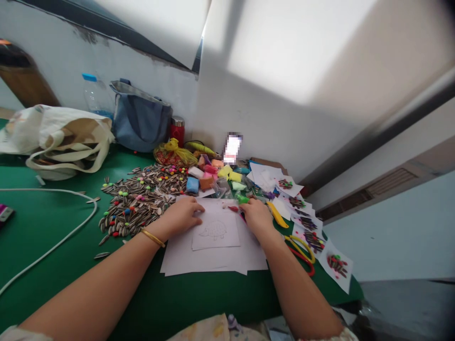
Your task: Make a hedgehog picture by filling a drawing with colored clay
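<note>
A small sheet with a pencil drawing of a hedgehog (215, 230) lies on top of larger white paper (177, 258). My left hand (184, 215) rests flat at the drawing's upper left edge, thumb apart from the fingers. At the upper right of the paper, my right hand (256, 214) has its fingers closed at a bright green lump of modelling clay (243, 200). A small red piece (233, 208) lies on the sheet just left of that hand. Sunflower seeds (133, 208) mixed with coloured bits are heaped beside my left hand.
Packs of coloured clay (206, 183) lie behind the paper, before a phone (232, 148). On the right are a yellow cutter (277, 215), scissors (302, 251) and several seed-decorated cards (337, 266). Bags (142, 118), a red flask (177, 131) and a white cable (73, 232) are left.
</note>
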Demonstrator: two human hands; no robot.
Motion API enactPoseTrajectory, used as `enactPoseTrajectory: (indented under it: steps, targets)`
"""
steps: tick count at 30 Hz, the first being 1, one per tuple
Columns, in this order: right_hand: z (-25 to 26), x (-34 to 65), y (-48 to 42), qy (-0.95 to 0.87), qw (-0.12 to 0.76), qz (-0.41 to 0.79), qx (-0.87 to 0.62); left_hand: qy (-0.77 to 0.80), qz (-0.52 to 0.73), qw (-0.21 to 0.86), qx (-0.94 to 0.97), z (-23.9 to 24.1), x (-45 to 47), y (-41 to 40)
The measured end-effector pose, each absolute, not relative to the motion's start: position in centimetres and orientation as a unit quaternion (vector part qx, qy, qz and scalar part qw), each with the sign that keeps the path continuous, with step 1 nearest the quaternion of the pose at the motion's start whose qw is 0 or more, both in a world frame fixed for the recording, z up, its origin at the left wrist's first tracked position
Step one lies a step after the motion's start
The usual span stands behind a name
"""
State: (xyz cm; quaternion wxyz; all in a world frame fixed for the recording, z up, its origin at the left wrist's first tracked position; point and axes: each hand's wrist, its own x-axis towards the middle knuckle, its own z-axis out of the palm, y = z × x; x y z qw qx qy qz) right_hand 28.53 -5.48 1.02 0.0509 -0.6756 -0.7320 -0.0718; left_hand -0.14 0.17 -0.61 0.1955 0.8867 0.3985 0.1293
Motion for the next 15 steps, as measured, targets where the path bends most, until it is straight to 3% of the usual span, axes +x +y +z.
enactPoseTrajectory:
  steps: [6,11,15]
  targets:
    - [0.9,28.7,-4.8,-0.726,0.077,-0.083,-0.679,0.401,0.129,0.194,0.886,-0.5,-0.1,0.0]
    - [2.4,26.7,-6.0,-0.685,0.24,-0.003,-0.688,0.399,0.135,0.184,0.888,0.2,0.2,-0.5]
    - [3.5,23.9,-7.2,-0.712,0.345,0.127,-0.598,0.408,0.252,0.162,0.863,1.6,0.8,-1.7]
